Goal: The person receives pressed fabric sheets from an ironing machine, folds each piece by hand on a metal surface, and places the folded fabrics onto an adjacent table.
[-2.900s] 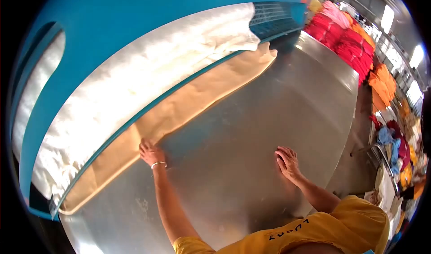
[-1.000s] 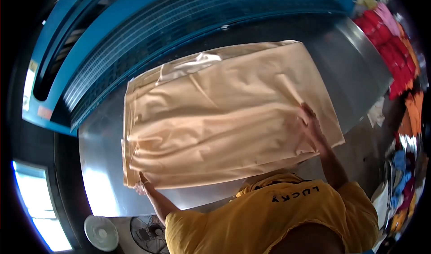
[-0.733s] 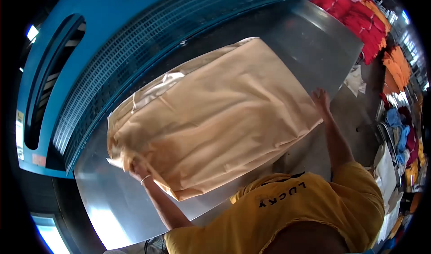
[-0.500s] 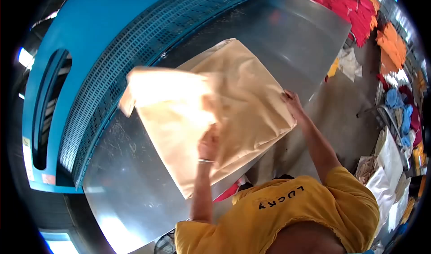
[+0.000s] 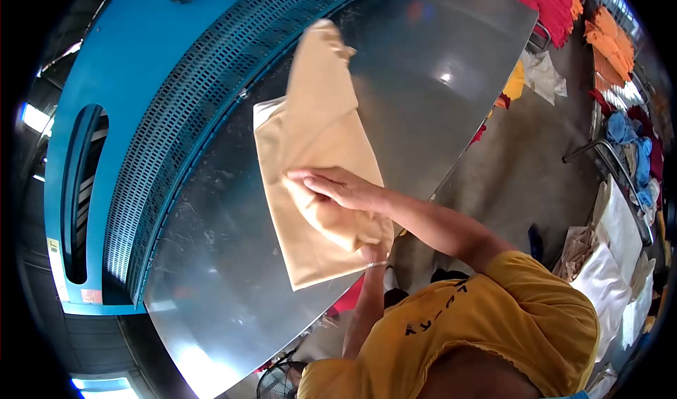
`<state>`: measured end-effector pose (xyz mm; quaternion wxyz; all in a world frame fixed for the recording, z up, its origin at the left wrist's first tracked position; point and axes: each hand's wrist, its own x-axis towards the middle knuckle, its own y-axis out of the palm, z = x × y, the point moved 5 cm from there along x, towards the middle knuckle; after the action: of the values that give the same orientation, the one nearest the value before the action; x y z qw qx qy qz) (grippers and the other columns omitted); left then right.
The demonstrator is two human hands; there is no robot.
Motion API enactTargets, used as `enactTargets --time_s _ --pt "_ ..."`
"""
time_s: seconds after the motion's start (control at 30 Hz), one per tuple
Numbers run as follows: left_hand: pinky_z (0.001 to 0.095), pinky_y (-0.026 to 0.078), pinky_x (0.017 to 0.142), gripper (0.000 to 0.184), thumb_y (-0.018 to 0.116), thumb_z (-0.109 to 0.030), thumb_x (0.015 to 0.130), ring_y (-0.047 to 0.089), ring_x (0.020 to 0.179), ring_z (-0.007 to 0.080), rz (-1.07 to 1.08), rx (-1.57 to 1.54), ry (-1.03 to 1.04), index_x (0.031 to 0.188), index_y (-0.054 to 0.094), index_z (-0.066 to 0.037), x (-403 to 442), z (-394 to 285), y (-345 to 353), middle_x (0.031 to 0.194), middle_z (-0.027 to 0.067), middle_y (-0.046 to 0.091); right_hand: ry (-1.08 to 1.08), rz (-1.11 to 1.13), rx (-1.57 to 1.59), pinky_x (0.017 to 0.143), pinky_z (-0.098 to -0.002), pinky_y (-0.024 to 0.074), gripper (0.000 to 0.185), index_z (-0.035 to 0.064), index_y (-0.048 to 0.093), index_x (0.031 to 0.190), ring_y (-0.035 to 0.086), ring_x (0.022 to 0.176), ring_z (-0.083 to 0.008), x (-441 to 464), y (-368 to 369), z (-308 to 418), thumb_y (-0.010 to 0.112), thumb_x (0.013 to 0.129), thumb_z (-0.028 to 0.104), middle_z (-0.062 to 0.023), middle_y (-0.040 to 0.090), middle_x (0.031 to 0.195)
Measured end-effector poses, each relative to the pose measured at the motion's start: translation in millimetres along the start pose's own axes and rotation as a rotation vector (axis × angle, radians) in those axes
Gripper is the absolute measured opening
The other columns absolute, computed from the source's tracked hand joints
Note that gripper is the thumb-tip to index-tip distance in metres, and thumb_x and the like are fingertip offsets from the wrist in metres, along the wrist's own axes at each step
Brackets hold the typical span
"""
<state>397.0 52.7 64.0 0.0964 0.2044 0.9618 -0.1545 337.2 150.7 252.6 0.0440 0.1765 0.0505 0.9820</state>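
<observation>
A beige cloth (image 5: 321,134) lies folded into a narrow stack on the metal table, its far end raised and blurred. My right hand (image 5: 340,187) reaches across the middle of it, fingers together and thumb closed against them, gripping a fold of the cloth. At the near right edge is my left hand (image 5: 372,251), with a thin band at the wrist. The cloth covers its fingers, so its grip is hidden. Between the two hands the cloth bunches into a rounded fold.
The shiny metal table (image 5: 226,258) borders a blue machine (image 5: 176,46) with a perforated guard. Red cloth (image 5: 546,4) and orange cloth (image 5: 610,39) are piled at the far right. White cloth (image 5: 606,279) lies right of me, and a fan (image 5: 278,381) stands below the table's near edge.
The wide beige cloth has been folded over into a narrower shape. My right hand has moved left from its right edge onto its middle. My left hand has come right and nearer to me.
</observation>
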Motion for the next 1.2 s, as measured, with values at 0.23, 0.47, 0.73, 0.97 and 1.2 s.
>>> enactTargets --time_s 0.23,0.47,0.73,0.97,1.2 --pt "0.0314 0.049 0.063 0.040 0.049 -0.034 0.088 0.055 0.088 0.0191 -0.614 -0.469 -0.103 0.114 0.047 -0.003 -103.8 93.1 -226.4 0.100 0.0075 0.056 0.464 -0.918 0.020 0.060 -0.0270 0.0472 0.040 0.0053 0.058 0.098 0.058 0.073 -0.0139 -66.2 -97.6 -146.0 0.055 0.083 0.042 -0.0069 0.061 0.088" --pt "0.0302 0.044 0.059 0.051 0.067 -0.034 0.075 0.050 0.071 0.0168 -0.399 -0.262 -0.385 0.110 0.050 -0.001 -54.8 109.3 -271.3 0.092 0.0070 0.053 0.360 -0.839 0.207 0.067 -0.0324 0.0496 0.032 0.0005 0.059 0.102 0.058 0.082 -0.0203 -23.6 -14.3 -188.5 0.060 0.072 0.013 -0.0096 0.062 0.091" --pt "0.0356 0.048 0.074 0.053 0.060 -0.034 0.080 0.053 0.089 0.0247 0.385 -0.008 -0.081 0.118 0.048 0.002 12.7 -8.4 -115.9 0.111 0.0161 0.052 0.348 -1.115 0.385 0.071 -0.0286 0.0463 0.038 0.0009 0.055 0.107 0.055 0.081 -0.0132 -251.7 -55.0 -102.1 0.057 0.073 0.018 -0.0039 0.058 0.092" --pt "0.0389 0.048 0.080 0.049 0.055 -0.031 0.084 0.053 0.098 0.0293 0.859 0.040 0.354 0.116 0.048 0.005 -27.6 -80.2 75.7 0.116 0.0214 0.049 0.044 -1.682 -0.303 0.066 -0.0291 0.0439 0.029 0.0002 0.058 0.095 0.053 0.072 -0.0124 -477.1 -136.1 133.6 0.057 0.074 0.021 -0.0047 0.059 0.075" --pt "0.0395 0.046 0.085 0.049 0.061 -0.025 0.079 0.051 0.104 0.0295 1.240 -0.090 0.263 0.115 0.051 0.006 -242.0 -166.5 284.4 0.114 0.0201 0.053 -0.302 -2.130 -0.734 0.065 -0.0248 0.0430 0.025 0.0014 0.062 0.084 0.054 0.070 -0.0107 -720.6 -91.5 347.1 0.063 0.075 0.024 -0.0038 0.059 0.074"
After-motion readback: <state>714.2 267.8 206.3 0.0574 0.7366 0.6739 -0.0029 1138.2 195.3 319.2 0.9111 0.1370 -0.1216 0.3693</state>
